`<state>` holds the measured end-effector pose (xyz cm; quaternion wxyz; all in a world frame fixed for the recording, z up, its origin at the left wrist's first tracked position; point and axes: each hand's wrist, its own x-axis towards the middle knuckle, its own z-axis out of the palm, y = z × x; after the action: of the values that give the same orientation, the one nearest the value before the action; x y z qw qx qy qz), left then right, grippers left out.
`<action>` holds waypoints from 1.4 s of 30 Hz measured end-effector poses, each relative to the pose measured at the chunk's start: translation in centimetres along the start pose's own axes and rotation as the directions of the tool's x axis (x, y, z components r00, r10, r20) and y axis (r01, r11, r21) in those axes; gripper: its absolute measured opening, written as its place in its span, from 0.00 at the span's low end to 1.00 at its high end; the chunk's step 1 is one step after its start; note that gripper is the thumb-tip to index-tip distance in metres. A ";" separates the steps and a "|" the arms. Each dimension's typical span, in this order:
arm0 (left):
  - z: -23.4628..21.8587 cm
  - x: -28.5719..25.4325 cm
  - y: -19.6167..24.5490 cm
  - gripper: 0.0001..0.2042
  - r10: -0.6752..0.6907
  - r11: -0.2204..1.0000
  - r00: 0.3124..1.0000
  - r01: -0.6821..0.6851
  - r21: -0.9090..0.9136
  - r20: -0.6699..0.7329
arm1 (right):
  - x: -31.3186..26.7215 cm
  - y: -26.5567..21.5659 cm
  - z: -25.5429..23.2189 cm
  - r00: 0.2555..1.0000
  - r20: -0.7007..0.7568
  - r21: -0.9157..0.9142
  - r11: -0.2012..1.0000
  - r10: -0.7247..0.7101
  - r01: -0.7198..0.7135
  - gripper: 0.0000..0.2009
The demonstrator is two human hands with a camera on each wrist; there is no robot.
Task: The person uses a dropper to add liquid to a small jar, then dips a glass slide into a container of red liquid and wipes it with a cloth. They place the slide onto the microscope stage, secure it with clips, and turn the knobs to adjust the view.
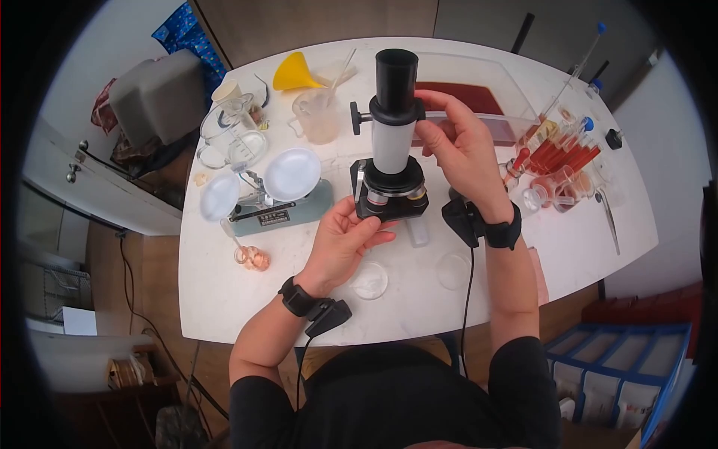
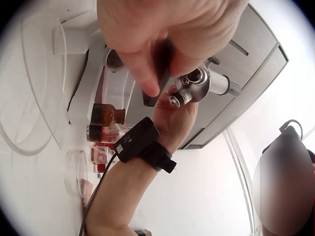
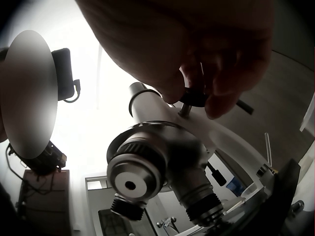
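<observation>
A white and black microscope (image 1: 392, 146) stands on the table in front of me. My right hand (image 1: 467, 146) is at its right side, thumb and fingers pinching a dark focus knob (image 3: 194, 97), best seen in the right wrist view. Lower down, my left hand (image 1: 350, 243) grips the near edge of the black stage (image 2: 160, 69) between thumb and fingers. Above the stage sit the silver objective lenses (image 3: 135, 177). Below the left hand lies a clear petri dish (image 1: 369, 280), with a second petri dish (image 1: 453, 271) to its right.
At the left stands a green balance scale (image 1: 310, 206) with white pans. Behind it are glass beakers (image 1: 243, 142), a plastic jug (image 1: 318, 120) and a yellow funnel (image 1: 298, 71). Red-filled test tubes (image 1: 565, 153) and tweezers (image 1: 609, 221) are at the right.
</observation>
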<state>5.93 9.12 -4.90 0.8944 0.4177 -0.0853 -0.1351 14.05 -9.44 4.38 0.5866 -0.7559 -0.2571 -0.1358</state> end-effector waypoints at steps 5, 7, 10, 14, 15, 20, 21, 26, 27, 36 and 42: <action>-0.1 0.0 -0.2 0.14 0.006 1.000 1.000 -0.006 -0.005 0.000 | 0.1 0.5 0.3 0.999 0.003 0.019 0.999 0.045 -0.045 0.15; -0.1 0.0 -0.1 0.14 0.005 1.000 1.000 -0.005 -0.002 -0.003 | 0.1 0.5 0.3 0.999 0.001 0.014 0.999 0.052 -0.052 0.15; 0.0 0.0 0.0 0.15 0.000 1.000 1.000 0.000 -0.005 0.004 | 0.1 0.4 0.3 1.000 -0.009 0.015 1.000 0.011 -0.011 0.15; -0.1 0.0 -0.1 0.15 0.002 1.000 1.000 -0.002 -0.004 0.009 | -0.1 0.5 0.2 0.998 -0.012 0.028 0.998 -0.059 0.060 0.18; -0.1 0.0 -0.1 0.15 0.000 1.000 1.000 0.000 -0.007 0.008 | -0.1 0.5 0.2 0.998 -0.008 0.025 0.998 -0.058 0.058 0.18; -0.1 0.0 -0.1 0.15 -0.001 1.000 1.000 0.001 -0.006 0.005 | 0.0 0.5 0.1 0.998 -0.009 -0.012 0.998 -0.060 0.060 0.17; -0.1 0.0 -0.1 0.15 -0.001 1.000 1.000 0.001 -0.007 0.007 | 0.0 0.5 0.1 0.998 -0.009 -0.028 0.998 -0.057 0.057 0.17; 0.0 0.0 0.0 0.15 -0.004 1.000 1.000 0.004 -0.001 0.012 | 0.1 0.4 0.3 1.000 -0.005 -0.006 1.000 -0.029 0.029 0.16; 0.0 0.0 0.0 0.15 -0.003 1.000 1.000 0.003 -0.002 0.012 | 0.2 0.4 0.4 1.000 -0.003 -0.005 1.000 -0.025 0.025 0.16; 0.0 -0.1 0.0 0.14 -0.009 1.000 1.000 0.009 -0.010 0.006 | 0.1 0.4 0.5 0.991 -0.037 0.077 0.988 -0.129 0.131 0.17; -0.1 -0.1 0.0 0.14 -0.011 1.000 1.000 0.011 -0.013 0.006 | 0.1 0.7 0.1 0.995 0.000 0.002 0.995 -0.097 0.097 0.17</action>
<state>5.90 9.24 -5.00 0.8960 0.4120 -0.0849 -0.1420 14.48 -9.43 3.83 0.5799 -0.7421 -0.2936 -0.1637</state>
